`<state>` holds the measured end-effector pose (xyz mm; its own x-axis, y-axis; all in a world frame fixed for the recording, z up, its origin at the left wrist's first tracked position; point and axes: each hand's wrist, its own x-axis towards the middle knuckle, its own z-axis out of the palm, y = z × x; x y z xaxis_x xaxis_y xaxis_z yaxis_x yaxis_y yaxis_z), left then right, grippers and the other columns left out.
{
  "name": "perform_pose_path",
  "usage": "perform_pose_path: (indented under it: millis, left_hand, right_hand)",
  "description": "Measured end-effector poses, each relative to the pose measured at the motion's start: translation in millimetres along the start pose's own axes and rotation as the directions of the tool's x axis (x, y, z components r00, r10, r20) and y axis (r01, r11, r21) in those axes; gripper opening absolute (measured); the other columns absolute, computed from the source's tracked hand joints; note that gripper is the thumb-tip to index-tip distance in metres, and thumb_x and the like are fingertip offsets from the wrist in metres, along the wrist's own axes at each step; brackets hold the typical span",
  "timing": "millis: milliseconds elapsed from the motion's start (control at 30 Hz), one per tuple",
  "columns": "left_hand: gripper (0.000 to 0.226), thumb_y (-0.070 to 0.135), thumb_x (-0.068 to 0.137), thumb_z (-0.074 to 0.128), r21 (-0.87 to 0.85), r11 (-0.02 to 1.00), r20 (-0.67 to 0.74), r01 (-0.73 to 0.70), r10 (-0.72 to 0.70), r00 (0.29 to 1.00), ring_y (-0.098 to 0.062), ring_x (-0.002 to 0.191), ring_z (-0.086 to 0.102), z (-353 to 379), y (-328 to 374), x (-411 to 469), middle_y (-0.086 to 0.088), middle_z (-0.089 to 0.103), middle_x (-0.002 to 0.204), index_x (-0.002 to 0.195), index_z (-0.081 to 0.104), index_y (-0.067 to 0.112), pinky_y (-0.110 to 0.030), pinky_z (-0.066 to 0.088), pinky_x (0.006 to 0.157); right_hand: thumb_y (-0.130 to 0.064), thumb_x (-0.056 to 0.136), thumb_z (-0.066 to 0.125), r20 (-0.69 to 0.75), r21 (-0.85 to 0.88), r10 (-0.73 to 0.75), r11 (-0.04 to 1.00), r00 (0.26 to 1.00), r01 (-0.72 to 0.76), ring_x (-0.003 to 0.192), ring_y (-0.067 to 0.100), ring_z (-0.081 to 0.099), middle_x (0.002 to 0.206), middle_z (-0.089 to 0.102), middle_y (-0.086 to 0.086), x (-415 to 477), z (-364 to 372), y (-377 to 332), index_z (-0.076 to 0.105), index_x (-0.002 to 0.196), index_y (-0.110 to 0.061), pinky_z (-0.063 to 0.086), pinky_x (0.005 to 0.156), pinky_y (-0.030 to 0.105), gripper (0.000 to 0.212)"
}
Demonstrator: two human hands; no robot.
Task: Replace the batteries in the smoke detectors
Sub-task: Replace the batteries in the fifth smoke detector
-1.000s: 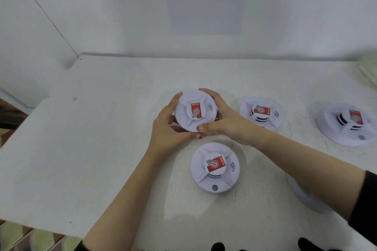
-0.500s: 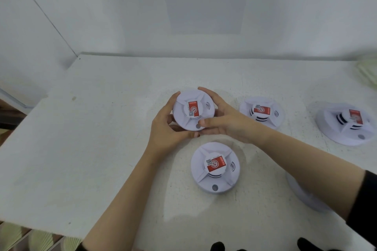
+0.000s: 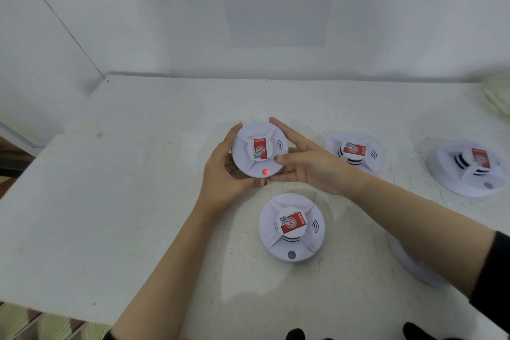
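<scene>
Round white smoke detector (image 3: 244, 156), smooth plastic with a ribbed face and a red label (image 3: 260, 148), is held at the middle of the rough white table (image 3: 110, 201). The left hand (image 3: 223, 171) curls round its 9 o'clock rim; the right hand (image 3: 309, 163) grips its 3 o'clock rim, thumb on the face. A red light (image 3: 265, 172) glows at its 6 o'clock. A second detector (image 3: 291, 228) lies at 6 o'clock from it, with a third detector (image 3: 354, 152) and fourth detector (image 3: 466, 167) at 3 o'clock.

A white, rough-surfaced table (image 3: 110, 201) sits pushed into a corner of plain white walls (image 3: 138, 22). A flat grey rectangular panel (image 3: 276, 0) marks the back wall. The light is soft and even. Something pale green and ribbed (image 3: 55, 326) shows below the table's near-left edge.
</scene>
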<state>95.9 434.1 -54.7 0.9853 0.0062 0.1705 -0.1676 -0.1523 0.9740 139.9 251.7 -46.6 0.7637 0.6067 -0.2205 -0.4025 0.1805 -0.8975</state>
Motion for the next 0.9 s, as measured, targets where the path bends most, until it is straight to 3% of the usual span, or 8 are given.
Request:
perform_pose_path:
  millis: [200,333,900]
  left_hand:
    - [0.086,-0.004,0.063,0.086,0.006,1.0,0.007,0.025,-0.025,1.0,-0.014,0.118,0.06,-1.5,-5.7,0.4,0.001,0.063,0.128,0.136,0.048,0.02,-0.036,0.052,0.097]
    - [0.088,-0.007,0.061,0.085,0.011,1.0,0.009,0.027,-0.027,1.0,-0.011,0.116,0.061,-1.1,-4.5,0.7,0.002,0.063,0.127,0.135,0.049,0.024,-0.027,0.053,0.092]
    - [0.088,-0.007,0.061,0.085,0.028,1.0,0.004,0.011,-0.011,1.0,-0.009,0.115,0.061,-1.7,-4.9,1.8,0.006,0.063,0.126,0.126,0.049,0.04,-0.025,0.052,0.093]
  right_hand:
    - [0.005,0.089,0.051,0.002,-0.004,0.005,1.0,1.0,-0.005,0.115,0.033,0.058,0.136,0.052,0.012,0.6,0.3,0.0,0.031,0.143,-0.038,0.053,0.09,0.042,0.071]
    - [0.004,0.089,0.05,0.008,-0.007,0.003,1.0,1.0,-0.003,0.117,0.033,0.057,0.136,0.052,0.012,-0.5,0.1,-0.5,0.03,0.144,-0.037,0.052,0.092,0.043,0.071]
    - [0.004,0.09,0.05,0.003,-0.036,-0.012,0.999,1.0,0.012,0.116,0.033,0.057,0.136,0.051,0.015,-2.5,1.4,0.0,0.029,0.145,-0.035,0.051,0.093,0.043,0.07]
